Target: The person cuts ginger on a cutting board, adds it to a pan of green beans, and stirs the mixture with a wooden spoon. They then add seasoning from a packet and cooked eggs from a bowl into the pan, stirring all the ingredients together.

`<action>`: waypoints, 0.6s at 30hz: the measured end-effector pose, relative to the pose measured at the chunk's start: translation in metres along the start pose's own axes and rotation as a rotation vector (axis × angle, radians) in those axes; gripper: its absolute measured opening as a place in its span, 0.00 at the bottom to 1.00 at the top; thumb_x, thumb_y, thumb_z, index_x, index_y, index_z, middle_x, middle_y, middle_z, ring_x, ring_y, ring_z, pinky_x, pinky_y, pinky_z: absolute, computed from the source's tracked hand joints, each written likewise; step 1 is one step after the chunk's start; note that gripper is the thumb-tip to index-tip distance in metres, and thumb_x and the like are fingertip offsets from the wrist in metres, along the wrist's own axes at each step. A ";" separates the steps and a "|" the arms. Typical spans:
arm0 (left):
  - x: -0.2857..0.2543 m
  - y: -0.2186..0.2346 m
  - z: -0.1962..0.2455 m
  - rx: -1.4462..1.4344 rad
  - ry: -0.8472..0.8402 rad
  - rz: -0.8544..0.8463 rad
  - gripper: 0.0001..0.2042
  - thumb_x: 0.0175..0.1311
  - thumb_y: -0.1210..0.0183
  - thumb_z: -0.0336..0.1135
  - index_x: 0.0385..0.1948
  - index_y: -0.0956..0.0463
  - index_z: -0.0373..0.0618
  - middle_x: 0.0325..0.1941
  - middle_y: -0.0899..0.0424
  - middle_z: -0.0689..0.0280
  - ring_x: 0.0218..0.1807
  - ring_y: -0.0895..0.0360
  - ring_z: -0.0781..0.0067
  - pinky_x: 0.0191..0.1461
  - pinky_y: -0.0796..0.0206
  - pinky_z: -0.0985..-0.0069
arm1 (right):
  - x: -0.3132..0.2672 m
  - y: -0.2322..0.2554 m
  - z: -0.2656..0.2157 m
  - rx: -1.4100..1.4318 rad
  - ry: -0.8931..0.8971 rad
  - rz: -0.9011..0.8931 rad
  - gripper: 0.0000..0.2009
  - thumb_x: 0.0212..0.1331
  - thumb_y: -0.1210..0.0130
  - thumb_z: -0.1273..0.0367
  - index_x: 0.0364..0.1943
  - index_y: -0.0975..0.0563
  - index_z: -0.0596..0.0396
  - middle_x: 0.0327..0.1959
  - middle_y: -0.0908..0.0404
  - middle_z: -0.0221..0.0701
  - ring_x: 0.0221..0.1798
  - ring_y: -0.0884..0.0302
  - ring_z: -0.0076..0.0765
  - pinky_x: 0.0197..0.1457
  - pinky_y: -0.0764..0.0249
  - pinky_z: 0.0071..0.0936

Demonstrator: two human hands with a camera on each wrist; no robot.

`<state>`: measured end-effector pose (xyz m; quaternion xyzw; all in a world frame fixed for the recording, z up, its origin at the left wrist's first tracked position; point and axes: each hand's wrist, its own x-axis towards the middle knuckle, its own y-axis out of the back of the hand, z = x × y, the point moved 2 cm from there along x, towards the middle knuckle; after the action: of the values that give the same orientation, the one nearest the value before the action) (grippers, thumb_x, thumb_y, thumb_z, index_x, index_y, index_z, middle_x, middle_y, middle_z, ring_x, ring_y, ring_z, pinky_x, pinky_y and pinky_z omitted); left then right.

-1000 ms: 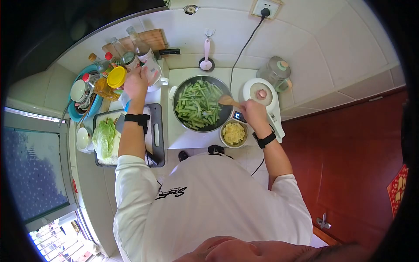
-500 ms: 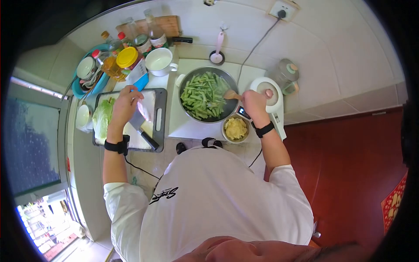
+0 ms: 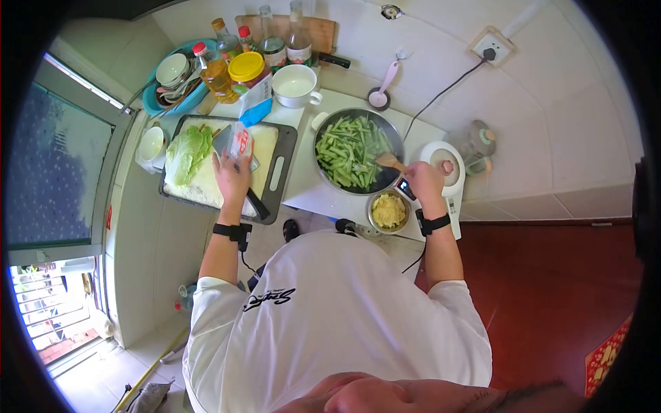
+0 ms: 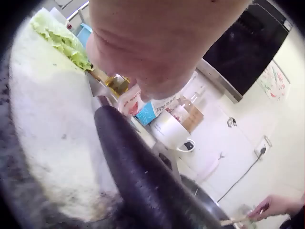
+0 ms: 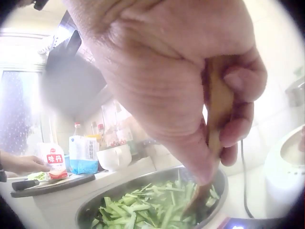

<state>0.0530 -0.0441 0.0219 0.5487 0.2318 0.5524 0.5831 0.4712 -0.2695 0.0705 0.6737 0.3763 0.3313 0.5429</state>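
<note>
My right hand (image 3: 427,180) grips the handle of a wooden spatula (image 5: 220,93). Its blade dips into chopped green vegetable pieces (image 3: 350,151) at the right side of a dark pan (image 5: 221,191). Over the cutting board (image 3: 286,141), my left hand (image 3: 234,180) has its fingers extended and spread, fingertips right at a seasoning bag with a red label (image 3: 241,141). The bag stands on the board, over the blade of a cleaver whose black handle (image 3: 257,204) points toward me. Leafy cabbage (image 3: 189,155) lies left of that hand.
A blue-and-white pouch (image 3: 256,112) and white enamel mug (image 3: 296,86) stand behind the board, with several bottles and a yellow-lidded jar (image 3: 246,67) farther back. A bowl of yellow food (image 3: 389,211) sits before the pan; a white lidded appliance (image 3: 444,162) is to the right.
The left hand has come down from the bottles and mug to the board, bringing the red-labelled bag, which now stands there. The right hand keeps its grip on the spatula at the pan.
</note>
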 end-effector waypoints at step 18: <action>0.017 0.029 0.146 -0.506 -0.171 -0.197 0.12 0.68 0.44 0.39 0.33 0.21 0.39 0.22 0.20 0.51 0.22 0.22 0.54 0.28 0.33 0.68 | -0.047 0.009 0.004 0.163 -0.101 0.090 0.05 0.48 0.38 0.69 0.30 0.16 0.50 0.30 0.16 0.36 0.36 0.18 0.46 0.38 0.24 0.41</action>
<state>0.1749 -0.0911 0.0960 0.4050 0.0886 0.4850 0.7700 0.4527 -0.3133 0.0764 0.7477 0.3435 0.2894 0.4890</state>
